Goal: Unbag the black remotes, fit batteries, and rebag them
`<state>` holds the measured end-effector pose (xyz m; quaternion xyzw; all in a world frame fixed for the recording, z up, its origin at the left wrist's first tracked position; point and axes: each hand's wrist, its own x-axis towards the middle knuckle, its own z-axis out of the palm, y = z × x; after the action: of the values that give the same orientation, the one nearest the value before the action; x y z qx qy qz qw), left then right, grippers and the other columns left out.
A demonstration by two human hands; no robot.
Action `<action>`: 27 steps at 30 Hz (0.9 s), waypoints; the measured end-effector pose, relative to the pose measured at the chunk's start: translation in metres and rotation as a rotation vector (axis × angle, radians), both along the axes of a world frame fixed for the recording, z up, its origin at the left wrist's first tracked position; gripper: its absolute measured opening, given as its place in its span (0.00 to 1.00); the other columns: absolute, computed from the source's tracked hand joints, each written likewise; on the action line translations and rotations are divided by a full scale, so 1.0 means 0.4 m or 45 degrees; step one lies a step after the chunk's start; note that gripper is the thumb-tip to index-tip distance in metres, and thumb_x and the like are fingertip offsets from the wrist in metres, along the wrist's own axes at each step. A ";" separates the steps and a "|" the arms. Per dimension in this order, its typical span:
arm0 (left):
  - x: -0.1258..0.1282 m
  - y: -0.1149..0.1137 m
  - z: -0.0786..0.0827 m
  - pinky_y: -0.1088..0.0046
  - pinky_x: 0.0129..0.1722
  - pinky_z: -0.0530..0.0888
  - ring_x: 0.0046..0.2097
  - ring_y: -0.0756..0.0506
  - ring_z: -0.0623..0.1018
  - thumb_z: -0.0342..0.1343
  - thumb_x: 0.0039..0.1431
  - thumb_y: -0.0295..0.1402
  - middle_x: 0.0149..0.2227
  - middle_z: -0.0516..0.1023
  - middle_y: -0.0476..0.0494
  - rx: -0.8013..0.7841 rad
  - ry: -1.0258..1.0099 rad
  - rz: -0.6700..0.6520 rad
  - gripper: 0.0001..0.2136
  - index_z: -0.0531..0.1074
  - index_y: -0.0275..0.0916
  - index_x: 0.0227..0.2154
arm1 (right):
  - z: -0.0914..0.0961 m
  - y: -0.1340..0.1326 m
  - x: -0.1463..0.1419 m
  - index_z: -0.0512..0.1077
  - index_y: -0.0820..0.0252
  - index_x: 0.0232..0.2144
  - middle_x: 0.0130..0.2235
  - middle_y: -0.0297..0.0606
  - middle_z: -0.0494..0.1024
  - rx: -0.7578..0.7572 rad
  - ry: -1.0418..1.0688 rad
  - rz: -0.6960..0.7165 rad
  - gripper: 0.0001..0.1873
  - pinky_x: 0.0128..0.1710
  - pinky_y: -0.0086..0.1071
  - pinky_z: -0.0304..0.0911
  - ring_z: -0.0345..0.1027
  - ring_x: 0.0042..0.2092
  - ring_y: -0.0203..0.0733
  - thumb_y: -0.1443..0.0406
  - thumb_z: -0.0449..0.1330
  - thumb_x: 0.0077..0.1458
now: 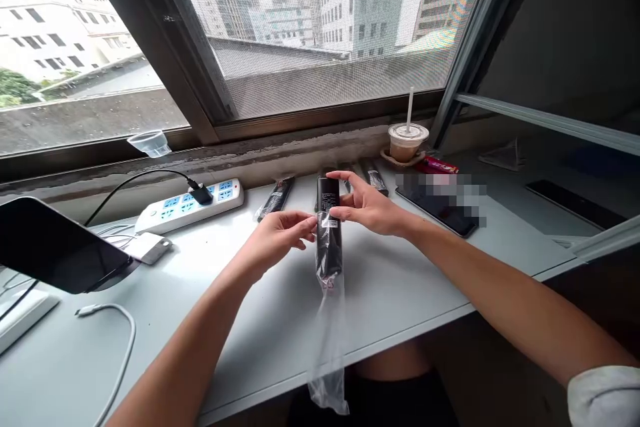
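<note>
A black oblong item [329, 193] with white printed text and a small white label stands out from the mouth of a clear plastic bag [327, 333]. The bag sleeves its lower part, and its long loose end hangs over the desk's front edge. My right hand [367, 205] grips the item from the right, a finger on its top end and the thumb near the label. From the left, my left hand [285, 233] pinches at the bag's edge with thumb and forefinger. Similar wrapped black items [276, 199] lie behind, partly hidden by my hands.
A white power strip [190, 207] with a black plug lies at the back left, near a tilted dark screen [57, 247] and a white cable [131, 340]. A lidded drink cup [407, 140] with a straw and a dark phone [440, 208] are at the right.
</note>
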<state>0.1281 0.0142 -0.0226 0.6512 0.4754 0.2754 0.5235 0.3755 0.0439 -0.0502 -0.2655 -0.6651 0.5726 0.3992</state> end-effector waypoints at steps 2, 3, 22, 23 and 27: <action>0.000 0.002 -0.004 0.66 0.43 0.76 0.42 0.43 0.81 0.68 0.58 0.52 0.38 0.84 0.40 -0.043 -0.052 0.033 0.20 0.84 0.38 0.39 | -0.002 0.000 -0.003 0.53 0.55 0.68 0.36 0.33 0.82 0.036 -0.011 -0.016 0.40 0.40 0.36 0.68 0.74 0.36 0.39 0.62 0.68 0.62; 0.001 0.002 -0.004 0.66 0.43 0.76 0.42 0.43 0.80 0.69 0.57 0.52 0.38 0.84 0.40 -0.052 -0.064 0.054 0.20 0.84 0.38 0.39 | -0.002 -0.001 -0.003 0.54 0.56 0.68 0.35 0.33 0.82 0.050 -0.021 -0.023 0.39 0.39 0.35 0.67 0.73 0.35 0.38 0.62 0.68 0.62; 0.046 -0.016 -0.011 0.63 0.48 0.79 0.42 0.44 0.82 0.66 0.61 0.50 0.37 0.83 0.42 0.059 -0.227 0.178 0.19 0.76 0.37 0.37 | 0.015 -0.011 -0.005 0.71 0.59 0.38 0.35 0.32 0.72 0.139 -0.168 -0.076 0.12 0.38 0.33 0.63 0.66 0.37 0.37 0.59 0.69 0.60; 0.046 -0.016 -0.013 0.62 0.48 0.79 0.41 0.44 0.82 0.67 0.61 0.50 0.37 0.83 0.43 0.039 -0.253 0.188 0.19 0.75 0.37 0.37 | 0.014 -0.007 -0.003 0.72 0.58 0.39 0.36 0.33 0.73 0.153 -0.131 -0.104 0.13 0.39 0.33 0.64 0.66 0.37 0.38 0.60 0.70 0.59; 0.045 -0.013 -0.018 0.61 0.46 0.80 0.39 0.44 0.82 0.69 0.59 0.49 0.35 0.83 0.43 0.012 -0.290 0.216 0.19 0.75 0.37 0.38 | 0.015 0.004 0.007 0.75 0.58 0.42 0.40 0.36 0.77 0.157 -0.040 -0.187 0.13 0.41 0.33 0.67 0.70 0.40 0.38 0.59 0.71 0.58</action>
<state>0.1460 0.0088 -0.0298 0.5759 0.4649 0.3930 0.5457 0.3782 0.0454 -0.0443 -0.2975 -0.6840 0.4956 0.4450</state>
